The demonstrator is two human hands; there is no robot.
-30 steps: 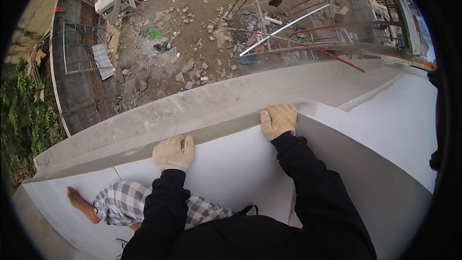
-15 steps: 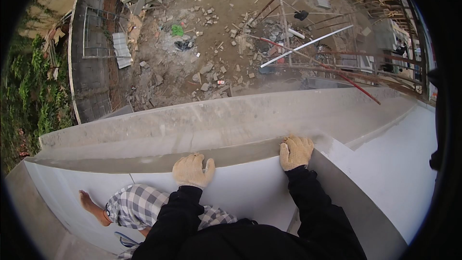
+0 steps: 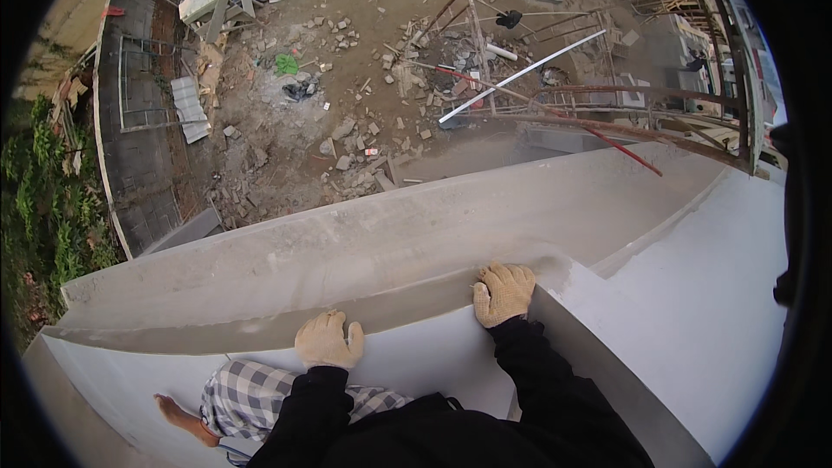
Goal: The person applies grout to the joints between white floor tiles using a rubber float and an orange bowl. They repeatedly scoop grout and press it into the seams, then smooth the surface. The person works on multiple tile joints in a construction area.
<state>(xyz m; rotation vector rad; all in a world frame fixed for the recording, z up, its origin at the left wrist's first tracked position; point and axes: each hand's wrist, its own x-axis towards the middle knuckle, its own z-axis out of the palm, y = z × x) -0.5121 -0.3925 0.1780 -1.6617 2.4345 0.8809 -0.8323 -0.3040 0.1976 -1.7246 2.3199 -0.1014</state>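
Note:
Both my hands wear cream knitted gloves and press on a grey ledge [image 3: 407,308] along the top of a white panelled wall [image 3: 425,348]. Fingers of my left hand [image 3: 328,341] curl over the ledge's edge, with the thumb apart on the right. At the inner corner, beside a raised white slab [image 3: 667,286], my right hand [image 3: 504,295] grips the same ledge. The fingertips of both hands are partly hidden by the gloves' backs. A leg in grey-and-white checked cloth [image 3: 247,400] with a bare foot [image 3: 180,416] extends leftward beneath my left forearm.
Beyond the outer concrete ledge [image 3: 286,247] the ground drops far below, strewn with rubble [image 3: 342,134]. Rusty scaffold poles [image 3: 607,91] and a long white pole [image 3: 520,78] stand or lie at the right. Green plants [image 3: 56,182] grow at the left.
The view has shifted, so the ground below moves left and the ledge and hands sit lower and further left. Both hands stay on the ledge.

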